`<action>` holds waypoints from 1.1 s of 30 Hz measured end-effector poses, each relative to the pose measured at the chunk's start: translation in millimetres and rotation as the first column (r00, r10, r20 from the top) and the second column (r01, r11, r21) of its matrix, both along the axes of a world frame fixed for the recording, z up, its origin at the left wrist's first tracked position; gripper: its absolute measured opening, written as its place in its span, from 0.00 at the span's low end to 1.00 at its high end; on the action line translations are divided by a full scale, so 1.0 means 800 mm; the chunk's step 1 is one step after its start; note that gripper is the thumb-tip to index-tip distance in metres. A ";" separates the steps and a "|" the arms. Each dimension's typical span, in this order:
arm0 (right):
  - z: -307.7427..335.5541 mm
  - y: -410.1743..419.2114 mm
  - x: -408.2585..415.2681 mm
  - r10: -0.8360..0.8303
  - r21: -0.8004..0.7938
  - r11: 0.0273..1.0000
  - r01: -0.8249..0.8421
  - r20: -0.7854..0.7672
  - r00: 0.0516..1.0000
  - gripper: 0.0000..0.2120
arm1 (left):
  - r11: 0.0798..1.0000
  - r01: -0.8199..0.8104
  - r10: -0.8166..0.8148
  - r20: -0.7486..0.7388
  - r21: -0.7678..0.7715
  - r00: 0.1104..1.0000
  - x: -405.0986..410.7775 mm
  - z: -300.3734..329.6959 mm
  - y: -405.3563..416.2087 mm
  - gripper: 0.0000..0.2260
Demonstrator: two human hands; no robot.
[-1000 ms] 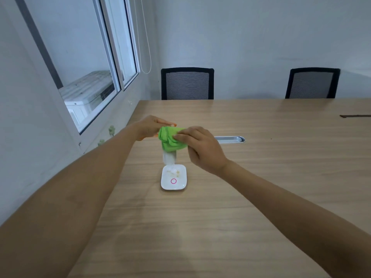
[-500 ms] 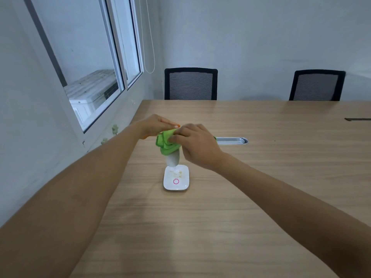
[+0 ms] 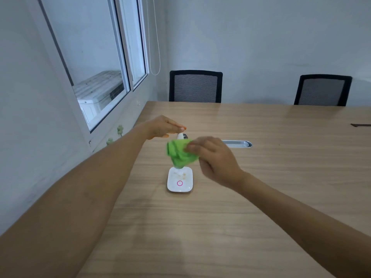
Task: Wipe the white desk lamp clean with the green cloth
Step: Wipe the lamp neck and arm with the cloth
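Note:
The white desk lamp stands on the wooden table; its square base (image 3: 180, 180) carries a pink ring and some yellowish specks. My left hand (image 3: 160, 127) pinches the lamp's top end (image 3: 180, 135) from the left. My right hand (image 3: 212, 157) grips the bunched green cloth (image 3: 179, 152), which is wrapped around the lamp's stem just above the base. The stem itself is hidden under the cloth. My right hand and the cloth look motion-blurred.
The table (image 3: 261, 197) runs to the right and toward me. A metal cable slot (image 3: 236, 143) lies just behind my right hand. Two black mesh chairs (image 3: 195, 87) (image 3: 323, 90) stand at the far edge. A window and wall are close on the left.
My right hand has slid the green cloth down the lamp's stem toward the base, uncovering the lamp's top end. My left hand has stayed at the top. My view has tilted slightly.

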State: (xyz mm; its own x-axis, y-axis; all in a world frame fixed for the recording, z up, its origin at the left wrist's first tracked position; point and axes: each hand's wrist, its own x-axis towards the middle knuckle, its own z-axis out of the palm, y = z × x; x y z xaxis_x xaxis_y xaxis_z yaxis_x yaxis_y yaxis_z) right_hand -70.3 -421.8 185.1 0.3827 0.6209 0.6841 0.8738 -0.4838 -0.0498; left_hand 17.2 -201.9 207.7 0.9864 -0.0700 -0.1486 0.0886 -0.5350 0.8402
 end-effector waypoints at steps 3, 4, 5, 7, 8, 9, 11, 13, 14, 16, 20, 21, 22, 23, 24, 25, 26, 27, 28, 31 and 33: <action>0.004 0.010 0.029 -0.106 0.103 0.987 0.124 -0.161 0.981 0.21 | 1.000 0.000 0.000 -0.003 0.018 1.000 0.004 0.000 -0.002 0.14; 0.002 0.014 0.035 -0.114 0.097 0.986 0.136 -0.208 0.971 0.22 | 1.000 -0.003 0.003 -0.011 0.020 1.000 0.004 -0.001 -0.003 0.14; -0.001 0.016 0.039 -0.110 0.081 0.988 0.133 -0.237 0.965 0.23 | 1.000 -0.008 0.009 -0.014 0.019 1.000 0.005 -0.001 -0.003 0.14; -0.013 0.017 0.036 -0.085 0.033 0.995 0.096 -0.239 0.967 0.24 | 1.000 -0.018 0.018 -0.014 0.011 1.000 0.004 -0.002 -0.001 0.13; -0.023 0.014 0.030 -0.069 0.012 0.997 0.073 -0.224 0.972 0.25 | 1.000 -0.016 0.016 -0.016 0.010 1.000 0.003 -0.001 0.000 0.14; -0.033 0.010 0.023 -0.051 0.000 0.999 0.052 -0.207 0.977 0.25 | 1.000 -0.010 0.010 -0.021 0.010 1.000 0.002 -0.001 0.000 0.15; -0.053 -0.004 0.009 -0.025 -0.012 1.000 0.023 -0.195 0.980 0.26 | 1.000 0.001 0.000 -0.029 0.003 1.000 0.000 -0.001 0.001 0.17; -0.067 -0.019 -0.001 -0.020 -0.003 1.000 0.020 -0.209 0.978 0.27 | 1.000 -0.005 0.005 -0.032 -0.001 0.999 0.000 0.000 0.000 0.17; -0.070 -0.026 -0.001 -0.031 0.018 0.999 0.036 -0.207 0.978 0.27 | 1.000 -0.009 0.009 -0.032 -0.001 0.999 -0.001 0.001 0.000 0.17; -0.069 -0.033 0.007 -0.095 0.107 0.987 0.117 -0.186 0.978 0.27 | 1.000 -0.016 0.016 -0.033 -0.001 0.999 -0.001 0.003 -0.001 0.16; -0.045 -0.014 0.025 -0.165 0.271 0.941 0.205 -0.164 0.973 0.25 | 0.999 -0.034 0.034 -0.028 0.009 0.999 0.000 0.003 -0.006 0.15; -0.040 -0.006 0.024 -0.145 0.270 0.945 0.185 -0.160 0.976 0.25 | 0.999 -0.042 0.043 -0.027 0.008 0.999 0.001 0.002 -0.006 0.15; -0.038 0.002 0.021 -0.116 0.256 0.955 0.151 -0.150 0.982 0.25 | 0.999 -0.047 0.048 -0.026 0.004 0.999 0.001 0.003 -0.007 0.15; -0.038 0.010 0.016 -0.081 0.235 0.966 0.112 -0.136 0.987 0.23 | 0.999 -0.048 0.048 -0.025 -0.002 0.999 0.001 0.003 -0.006 0.15; -0.041 0.015 0.010 -0.050 0.213 0.974 0.075 -0.121 0.991 0.22 | 0.999 -0.043 0.043 -0.026 -0.006 0.999 0.000 0.003 -0.006 0.15; -0.046 0.017 0.004 -0.028 0.196 0.979 0.050 -0.110 0.993 0.21 | 0.999 -0.036 0.035 -0.030 -0.008 0.999 0.000 0.003 -0.005 0.16; -0.053 0.016 0.001 -0.014 0.189 0.981 0.035 -0.109 0.994 0.21 | 0.999 -0.031 0.030 -0.037 -0.009 0.999 -0.001 0.002 -0.003 0.16; -0.060 0.013 -0.002 -0.010 0.189 0.981 0.032 -0.117 0.993 0.22 | 0.999 -0.030 0.029 -0.043 -0.013 0.999 -0.001 0.001 -0.003 0.17; -0.066 0.007 -0.002 -0.014 0.191 0.981 0.039 -0.128 0.992 0.23 | 0.999 -0.034 0.033 -0.047 -0.018 0.998 -0.001 0.000 -0.003 0.17; -0.077 -0.013 0.002 -0.079 0.198 0.974 0.112 -0.167 0.983 0.24 | 0.998 -0.054 0.052 -0.048 -0.041 0.997 -0.001 -0.002 -0.002 0.17; -0.073 -0.019 0.010 -0.146 0.244 0.950 0.193 -0.196 0.970 0.25 | 0.997 -0.055 0.053 -0.046 -0.055 0.998 -0.001 -0.003 -0.001 0.17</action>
